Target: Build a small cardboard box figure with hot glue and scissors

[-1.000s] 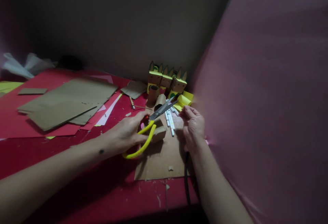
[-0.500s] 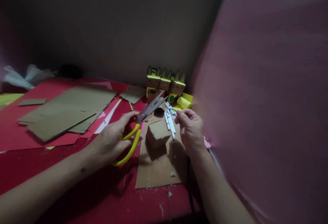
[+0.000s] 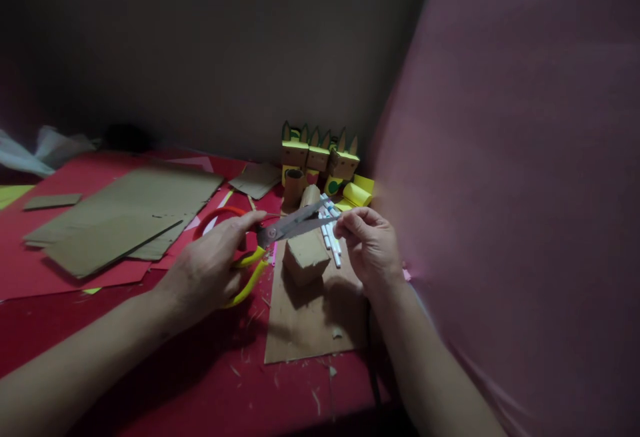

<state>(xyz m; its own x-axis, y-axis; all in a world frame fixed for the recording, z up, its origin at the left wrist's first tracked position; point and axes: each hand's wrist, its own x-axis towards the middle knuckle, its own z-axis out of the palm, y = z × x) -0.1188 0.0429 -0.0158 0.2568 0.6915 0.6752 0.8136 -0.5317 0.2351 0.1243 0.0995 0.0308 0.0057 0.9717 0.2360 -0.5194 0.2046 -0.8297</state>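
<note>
My left hand [image 3: 205,267] is wrapped round a pair of scissors [image 3: 290,226] with yellow handles, blades parted and pointing right. A red-orange loop [image 3: 220,212] shows behind that hand, seemingly part of the handles. My right hand [image 3: 370,247] is closed in a pinch at the tip of the lower blade; anything between its fingertips is too small to make out. Below the blades, a small cardboard box [image 3: 306,257] rests on a cardboard sheet [image 3: 310,330]. Several white markers [image 3: 330,234] lie beside it, partly covered by the blades.
Behind stand cardboard figures with pointed ears [image 3: 320,154], cardboard tubes [image 3: 295,187] and rolled yellow paper [image 3: 357,194]. Cardboard pieces [image 3: 125,210] lie on red paper [image 3: 25,270] at left. A pink wall or cloth [image 3: 500,190] bounds the right side. Scraps litter the red table [image 3: 200,384].
The scissors have swung clockwise, their tips moving right and down to my right hand's fingertips. The red-orange loop has come into view. My right hand stays pinched in nearly the same place.
</note>
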